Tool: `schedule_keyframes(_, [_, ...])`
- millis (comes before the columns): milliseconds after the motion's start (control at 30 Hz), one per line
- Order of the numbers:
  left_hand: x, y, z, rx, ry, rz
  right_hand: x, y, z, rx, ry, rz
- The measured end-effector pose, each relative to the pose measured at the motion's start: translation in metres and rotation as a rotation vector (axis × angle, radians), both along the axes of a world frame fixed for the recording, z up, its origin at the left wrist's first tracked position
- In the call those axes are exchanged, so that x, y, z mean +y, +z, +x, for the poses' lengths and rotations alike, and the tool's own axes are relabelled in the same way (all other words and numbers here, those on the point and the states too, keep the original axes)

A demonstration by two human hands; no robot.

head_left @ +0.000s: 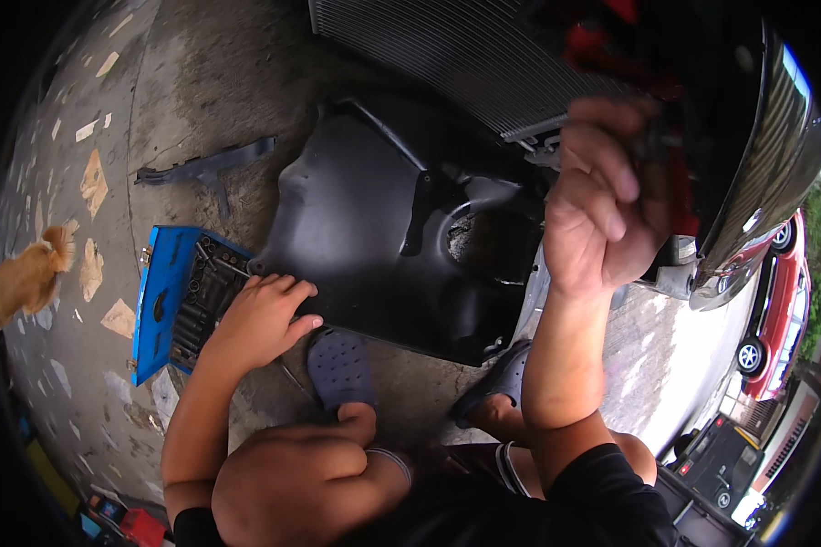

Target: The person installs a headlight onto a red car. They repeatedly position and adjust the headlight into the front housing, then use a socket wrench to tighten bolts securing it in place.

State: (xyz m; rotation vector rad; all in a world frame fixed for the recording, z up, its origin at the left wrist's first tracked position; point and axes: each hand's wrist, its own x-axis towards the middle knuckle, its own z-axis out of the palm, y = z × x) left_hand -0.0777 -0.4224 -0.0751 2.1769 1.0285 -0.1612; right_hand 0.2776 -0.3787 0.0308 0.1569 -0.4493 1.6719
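A large black moulded plastic panel (337, 246), with an oval opening toward its right side, lies on the floor in front of my feet. My left hand (263, 314) rests on its near left edge, fingers and thumb stretched out and apart. Just left of that hand is an opened blue toolbox (164, 296) filled with sockets (192, 328). Raised at the right, my right hand (602, 201) has its fingers curled inward beside the dark and red parts (682, 196) at the car's front. Blur and shadow hide whatever is between those fingers.
A finned radiator-like core (456, 55) stands at the far side. On the floor at the left lies a dark bracket-shaped piece (210, 169); farther left is an orange furry animal (32, 278). Dark glossy bodywork (757, 164) borders my right arm. A red car (780, 310) is parked beyond.
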Motion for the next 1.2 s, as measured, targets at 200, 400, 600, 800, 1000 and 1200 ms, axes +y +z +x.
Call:
schedule_keyframes(200, [-0.001, 0.001, 0.001, 0.007, 0.007, 0.006, -0.007, 0.006, -0.001, -0.095, 0.038, -0.077])
schedule_keyframes(400, [-0.002, -0.002, -0.001, -0.008, 0.002, 0.029, -0.005, -0.021, 0.0, 0.037, 0.059, -0.074])
schedule_keyframes(600, [-0.003, 0.0, -0.002, -0.027, 0.006, 0.019, -0.021, -0.074, -0.033, -1.38, -0.212, -0.436])
schedule_keyframes(800, [-0.005, -0.002, -0.003, -0.043, -0.007, 0.053, -0.029, -0.175, -0.02, -2.264, -0.024, -0.139])
schedule_keyframes(1000, [-0.006, -0.002, -0.003, -0.04, 0.005, 0.027, -0.022, -0.199, -0.017, -1.974, -0.074, -0.328])
schedule_keyframes(1200, [-0.003, 0.001, 0.02, -0.467, 0.39, -0.186, -0.048, -0.143, -0.054, -1.555, -0.068, -0.292])
